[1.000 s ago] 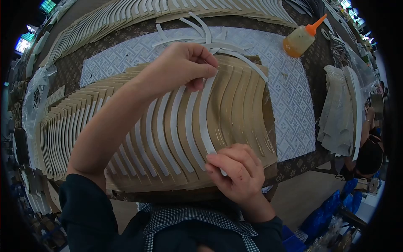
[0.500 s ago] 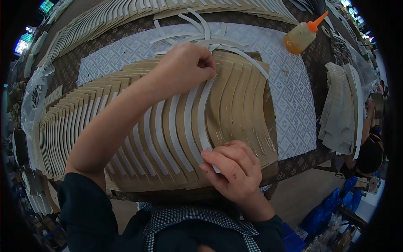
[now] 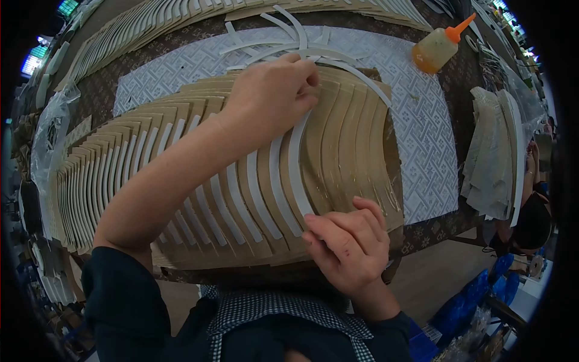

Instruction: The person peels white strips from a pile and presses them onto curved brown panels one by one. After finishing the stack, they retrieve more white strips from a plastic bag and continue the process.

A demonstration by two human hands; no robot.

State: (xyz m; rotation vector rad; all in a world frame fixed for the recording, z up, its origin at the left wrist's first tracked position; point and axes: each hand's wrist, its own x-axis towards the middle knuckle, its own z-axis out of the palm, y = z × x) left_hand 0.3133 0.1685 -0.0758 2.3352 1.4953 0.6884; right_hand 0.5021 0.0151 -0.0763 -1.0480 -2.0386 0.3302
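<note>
Left hand (image 3: 274, 90): fingers curled at white strip's upper end, grip hidden, cannot tell if closed
Right hand (image 3: 353, 242): fingers bent, touching strip's lower end, cannot tell if pinching
White strip (image 3: 294, 164): curved along brown sheets (image 3: 345, 151), toward counter's (image 3: 417, 238) near edge
Loose strips (image 3: 300, 30): beyond left hand
Right side: patterned sheet (image 3: 427, 151) between brown sheets and counter's right edge
Bottle (image 3: 435, 52): toward far right corner

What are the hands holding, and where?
A white strip, by its lower end, in the right hand; whether the left hand grips its top is hidden.
</note>
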